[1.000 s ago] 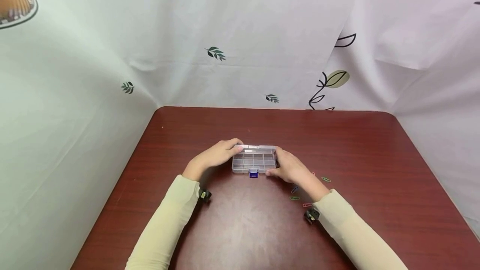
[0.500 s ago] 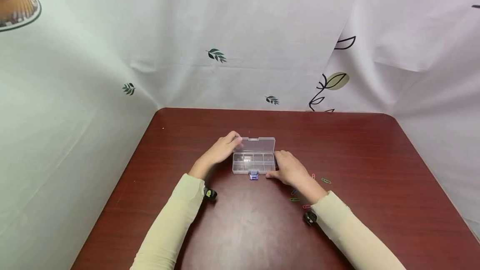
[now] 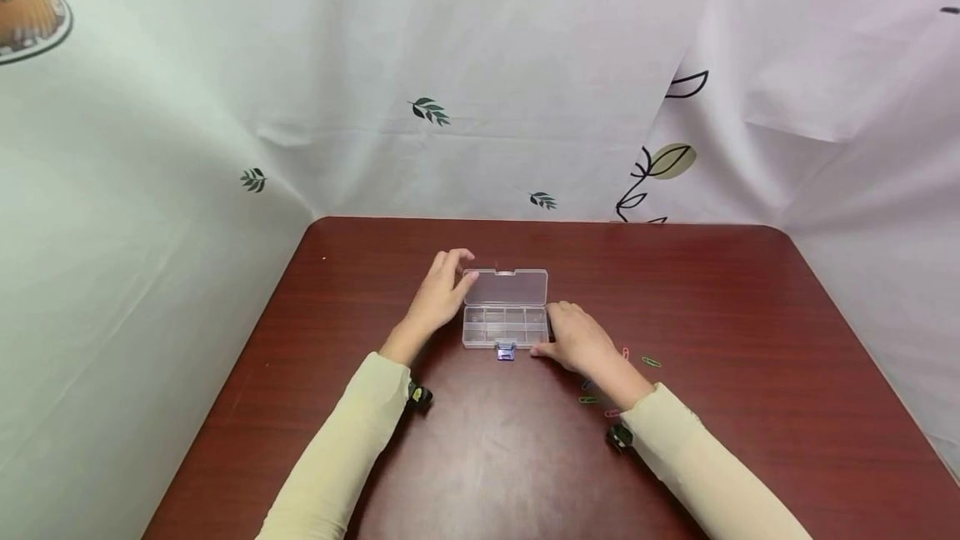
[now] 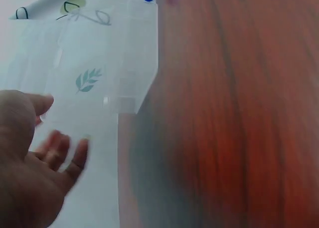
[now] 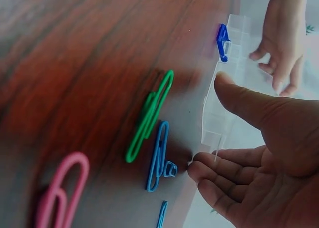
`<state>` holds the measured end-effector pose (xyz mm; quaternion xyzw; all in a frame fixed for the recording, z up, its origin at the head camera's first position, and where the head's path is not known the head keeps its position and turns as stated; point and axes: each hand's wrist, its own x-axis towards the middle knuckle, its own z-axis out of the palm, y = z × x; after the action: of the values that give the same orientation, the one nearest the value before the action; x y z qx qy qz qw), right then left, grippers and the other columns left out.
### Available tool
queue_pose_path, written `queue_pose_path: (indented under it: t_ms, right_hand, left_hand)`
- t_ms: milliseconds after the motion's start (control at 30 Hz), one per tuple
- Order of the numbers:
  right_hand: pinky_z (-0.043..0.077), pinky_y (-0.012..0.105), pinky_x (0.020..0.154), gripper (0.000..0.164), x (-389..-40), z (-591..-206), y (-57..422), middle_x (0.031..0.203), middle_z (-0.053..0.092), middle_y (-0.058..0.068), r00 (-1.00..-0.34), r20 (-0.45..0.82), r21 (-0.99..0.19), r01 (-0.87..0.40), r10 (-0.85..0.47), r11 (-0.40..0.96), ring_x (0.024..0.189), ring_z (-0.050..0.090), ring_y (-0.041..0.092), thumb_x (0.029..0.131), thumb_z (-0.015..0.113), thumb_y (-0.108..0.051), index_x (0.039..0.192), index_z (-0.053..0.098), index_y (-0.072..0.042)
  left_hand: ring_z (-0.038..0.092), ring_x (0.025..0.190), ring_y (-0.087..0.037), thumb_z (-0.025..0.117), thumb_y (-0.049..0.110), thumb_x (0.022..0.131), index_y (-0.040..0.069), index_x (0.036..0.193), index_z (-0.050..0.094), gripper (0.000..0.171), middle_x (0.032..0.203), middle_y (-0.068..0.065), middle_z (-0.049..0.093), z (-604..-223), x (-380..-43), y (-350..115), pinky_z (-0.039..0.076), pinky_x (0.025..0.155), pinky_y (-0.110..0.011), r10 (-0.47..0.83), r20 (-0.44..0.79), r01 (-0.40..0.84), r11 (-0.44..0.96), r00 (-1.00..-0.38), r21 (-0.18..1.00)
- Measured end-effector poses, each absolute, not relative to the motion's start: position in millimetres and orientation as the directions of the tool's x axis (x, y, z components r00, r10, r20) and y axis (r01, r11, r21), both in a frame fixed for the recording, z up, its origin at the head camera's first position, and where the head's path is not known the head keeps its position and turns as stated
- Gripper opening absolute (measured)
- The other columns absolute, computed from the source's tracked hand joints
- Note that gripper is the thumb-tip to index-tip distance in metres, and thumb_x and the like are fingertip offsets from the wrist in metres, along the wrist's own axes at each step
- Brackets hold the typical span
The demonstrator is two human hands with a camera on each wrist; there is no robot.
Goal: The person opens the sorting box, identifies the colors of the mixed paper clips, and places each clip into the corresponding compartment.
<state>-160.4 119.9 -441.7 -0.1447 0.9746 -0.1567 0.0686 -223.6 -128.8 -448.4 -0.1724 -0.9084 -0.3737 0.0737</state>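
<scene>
A clear plastic compartment box (image 3: 506, 326) stands on the table with its lid (image 3: 513, 288) swung up and back. A blue latch (image 3: 506, 352) hangs at its front. My right hand (image 3: 581, 340) holds the box's right end, thumb at the front and fingers behind. Beside the lid's left edge is my left hand (image 3: 438, 294), fingers spread with a gap to the thumb. In the left wrist view my left hand (image 4: 37, 158) is blurred, and nothing lies between its fingers. The box's compartments show no contents.
Several coloured paper clips lie near my right wrist, among them a green clip (image 5: 149, 117), a blue clip (image 5: 158, 155) and a pink clip (image 5: 64, 190). White printed cloth (image 3: 480, 107) hangs round the brown table (image 3: 480, 457).
The lid has swung from partly raised to leaning fully back. My left hand has moved up and away from it, and its fingers have spread. The right hand stays at the box.
</scene>
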Motion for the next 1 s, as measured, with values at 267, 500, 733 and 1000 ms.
queue_pose_path:
  t_ms: [267, 500, 733, 1000]
  right_hand:
    - [0.053, 0.048, 0.097, 0.06, -159, -442, 120, 0.108, 0.063, 0.016, -0.946, -0.06, -0.324, -0.284, -0.32, 0.902, 0.109, 0.06, 0.034, 0.083, 0.084, -0.04, 0.117, 0.058, 0.002]
    - [0.053, 0.047, 0.097, 0.06, -160, -443, 121, 0.105, 0.062, 0.014, -0.951, -0.066, -0.329, -0.264, -0.301, 0.906, 0.107, 0.061, 0.033, 0.082, 0.084, -0.041, 0.116, 0.059, 0.002]
    - [0.053, 0.049, 0.097, 0.06, -160, -443, 121, 0.103, 0.062, 0.015, -0.95, -0.06, -0.328, -0.271, -0.307, 0.905, 0.106, 0.061, 0.034, 0.082, 0.084, -0.041, 0.116, 0.059, 0.002]
    - [0.052, 0.049, 0.099, 0.061, -158, -442, 122, 0.108, 0.063, 0.017, -0.95, -0.055, -0.322, -0.276, -0.308, 0.906, 0.109, 0.061, 0.035, 0.083, 0.083, -0.04, 0.118, 0.058, 0.003]
  left_hand:
    - [0.053, 0.089, -0.021, 0.074, 0.01, 0.092, 0.007, 0.108, 0.062, 0.02, 0.1, -0.006, 0.058, -444, -198, -144, 0.053, 0.072, -0.032, 0.524, 0.503, 0.693, 0.68, -0.688, 0.239]
    - [0.058, 0.113, -0.022, 0.074, 0.031, 0.094, 0.008, 0.123, 0.067, 0.037, 0.121, -0.004, 0.065, -444, -188, -149, 0.054, 0.093, -0.039, 0.668, 0.262, 0.712, 0.688, -0.696, 0.138]
    - [0.053, 0.13, -0.026, 0.071, 0.037, 0.095, 0.007, 0.128, 0.067, 0.044, 0.136, -0.007, 0.061, -450, -186, -149, 0.05, 0.104, -0.045, 0.648, 0.175, 0.671, 0.723, -0.741, 0.163]
    - [0.046, 0.141, -0.03, 0.069, 0.04, 0.096, 0.006, 0.131, 0.066, 0.049, 0.146, -0.011, 0.055, -452, -184, -151, 0.044, 0.113, -0.049, 0.637, 0.161, 0.657, 0.737, -0.754, 0.16]
